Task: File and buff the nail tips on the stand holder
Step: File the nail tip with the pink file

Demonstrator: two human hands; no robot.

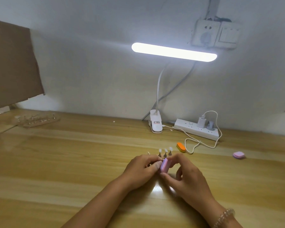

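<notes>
A small stand holder with three upright pale nail tips point(165, 152) sits on the wooden table just beyond my hands. My right hand point(187, 176) pinches a pink and purple buffer block point(213, 166) between thumb and fingers. My left hand point(142, 168) has its fingers curled at the block's left edge and seems to pinch a small piece there, which is mostly hidden. The holder's base is hidden behind my fingers.
An orange buffer block point(181, 146) and a pink block point(239, 155) lie to the right. A clip lamp point(155, 123), a power strip point(197, 131) and a white cable point(202, 143) sit at the back. Another stand holder point(39, 120) is far left, by cardboard point(11, 63).
</notes>
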